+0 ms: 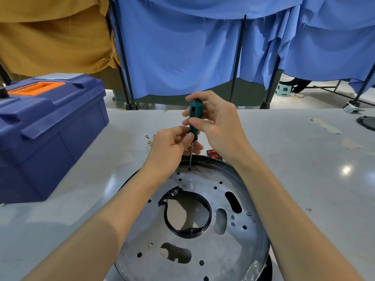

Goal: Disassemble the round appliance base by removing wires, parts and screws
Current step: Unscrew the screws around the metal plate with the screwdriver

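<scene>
The round appliance base [203, 250], a silver metal disc with several holes and a black-rimmed centre opening, lies on the table in front of me. A green-handled screwdriver [195, 116] stands upright with its tip in a screw [189, 169] near the disc's far edge. My right hand [215, 122] grips the handle from the right. My left hand [172, 145] pinches the lower end of the handle, just above the shaft. Another screw [248, 213] sits on the disc's right side.
A blue toolbox [46, 134] with an orange handle stands on the table at the left. Small brass terminals [149, 139] and red switches [213, 154] lie beyond the disc. A dark object [367, 122] sits at the table's right edge. Blue curtains hang behind.
</scene>
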